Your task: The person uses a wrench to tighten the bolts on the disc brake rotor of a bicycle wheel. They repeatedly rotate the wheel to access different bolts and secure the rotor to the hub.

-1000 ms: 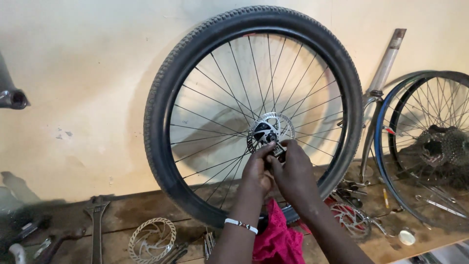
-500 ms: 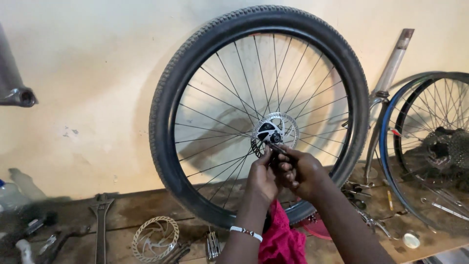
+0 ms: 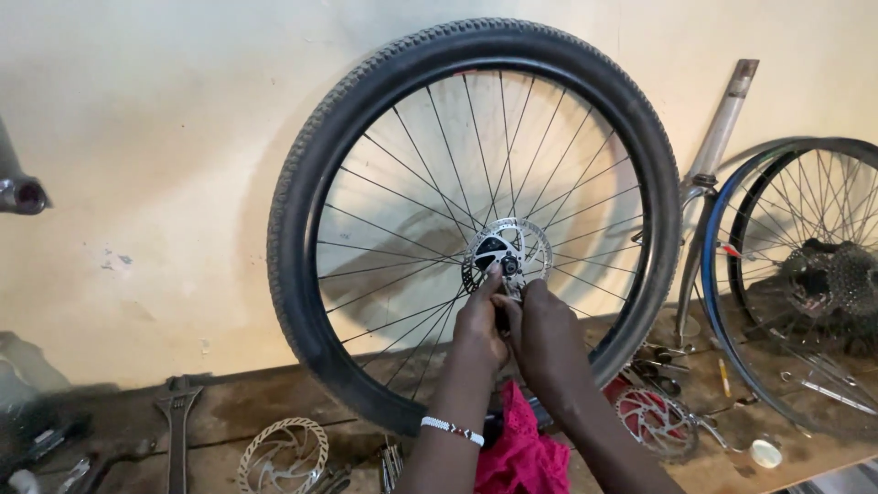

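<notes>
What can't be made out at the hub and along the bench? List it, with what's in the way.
- Head view: what the left hand and right hand grip at the brake disc is covered by the fingers.
- The black tyre has its bottom hidden behind the arms and the pink cloth.
- The second wheel is cut off by the right edge.
- The wrench is cut off by the bottom edge.
</notes>
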